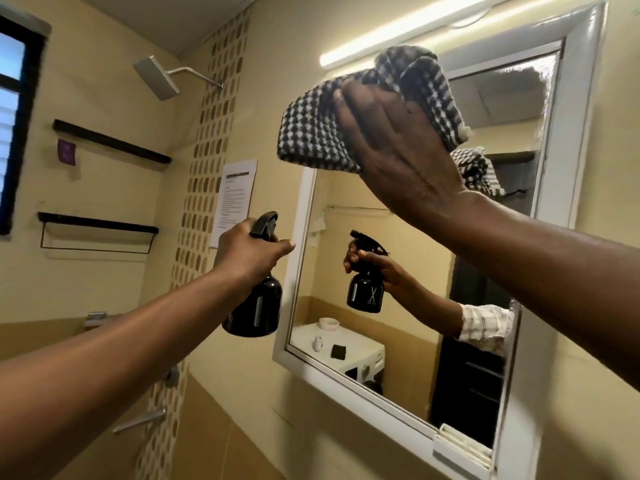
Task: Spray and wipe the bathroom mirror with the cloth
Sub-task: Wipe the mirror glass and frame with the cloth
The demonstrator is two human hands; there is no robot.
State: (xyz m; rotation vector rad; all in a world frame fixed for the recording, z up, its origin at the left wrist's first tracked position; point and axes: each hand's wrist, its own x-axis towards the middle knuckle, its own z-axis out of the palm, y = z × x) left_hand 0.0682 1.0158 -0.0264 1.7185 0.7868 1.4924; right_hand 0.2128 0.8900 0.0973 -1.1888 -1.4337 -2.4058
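A white-framed bathroom mirror (426, 271) hangs on the beige wall ahead. My right hand (391, 147) presses a black-and-white checked cloth (311, 129) flat against the mirror's upper left part, fingers straight. The cloth bunches above my fingers and covers the frame's top left corner. My left hand (246, 251) grips a black spray bottle (256, 306) by its neck, just left of the mirror frame, with the nozzle toward the glass. The glass reflects the bottle, the hand and a checked sleeve. A misty patch shows on the glass at the top right.
A lit tube light (381, 43) runs above the mirror. A square shower head (157, 77) juts from the left wall, with two dark shelves (110, 140) and a window (14, 123) further left. A printed notice (233, 199) hangs by the tiled strip.
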